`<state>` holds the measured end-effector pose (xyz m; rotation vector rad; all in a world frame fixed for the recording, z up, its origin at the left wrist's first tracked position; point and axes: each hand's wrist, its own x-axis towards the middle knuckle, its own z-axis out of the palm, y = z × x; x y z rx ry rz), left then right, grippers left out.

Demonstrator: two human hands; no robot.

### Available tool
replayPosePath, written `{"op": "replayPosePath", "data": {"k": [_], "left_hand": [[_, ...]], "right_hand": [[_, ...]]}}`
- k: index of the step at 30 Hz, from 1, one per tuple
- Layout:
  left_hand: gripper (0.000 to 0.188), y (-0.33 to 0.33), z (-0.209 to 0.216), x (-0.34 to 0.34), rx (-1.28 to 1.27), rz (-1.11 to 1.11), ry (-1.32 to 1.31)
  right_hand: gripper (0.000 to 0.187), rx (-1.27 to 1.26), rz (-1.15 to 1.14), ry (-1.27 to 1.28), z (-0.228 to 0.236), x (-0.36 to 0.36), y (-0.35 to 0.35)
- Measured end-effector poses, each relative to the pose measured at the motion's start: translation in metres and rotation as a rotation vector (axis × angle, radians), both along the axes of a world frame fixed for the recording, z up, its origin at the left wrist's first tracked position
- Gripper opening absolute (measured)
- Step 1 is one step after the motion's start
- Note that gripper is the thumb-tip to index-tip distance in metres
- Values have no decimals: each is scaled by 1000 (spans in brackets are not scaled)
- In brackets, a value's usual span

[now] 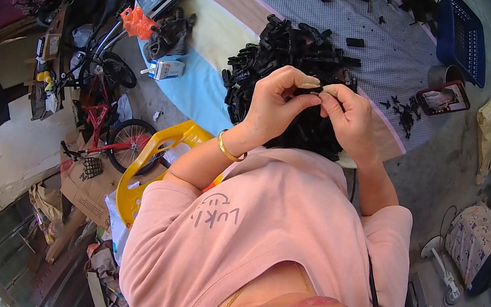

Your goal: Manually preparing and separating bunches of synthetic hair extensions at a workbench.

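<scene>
A red bicycle (119,147) stands at 8 o'clock from the hands and a drink carton (168,70) sits at 9 o'clock on a patterned cloth (213,53), as the left hand (274,99) of a person in a pink top (287,217) pinches, thumb to forefinger, a small dark piece (316,90) before a 12 o'clock pile of black parts (293,43). The right hand (354,116) meets it fingertip to fingertip, pinching the same mostly hidden piece, with a phone (444,99) at 3 o'clock and a blue basket (463,43) at 2 o'clock

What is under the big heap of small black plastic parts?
Beside the black heap, a multicoloured patterned cloth shows, checked grey, cream and light blue; what lies directly beneath is covered.
</scene>
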<state>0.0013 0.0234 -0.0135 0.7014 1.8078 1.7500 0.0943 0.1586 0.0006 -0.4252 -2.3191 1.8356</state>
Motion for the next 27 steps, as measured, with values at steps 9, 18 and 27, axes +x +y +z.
{"op": "replayPosePath", "data": {"k": [9, 18, 27], "left_hand": [[25, -7, -4, -9, -220, -71, 506], [21, -12, -10, -17, -273, -138, 681], [21, -13, -8, -15, -307, -169, 574]], "right_hand": [[16, -226, 386, -267, -32, -31, 33], [33, 744, -298, -208, -127, -166, 106], [23, 945, -299, -367, -171, -214, 111]]}}
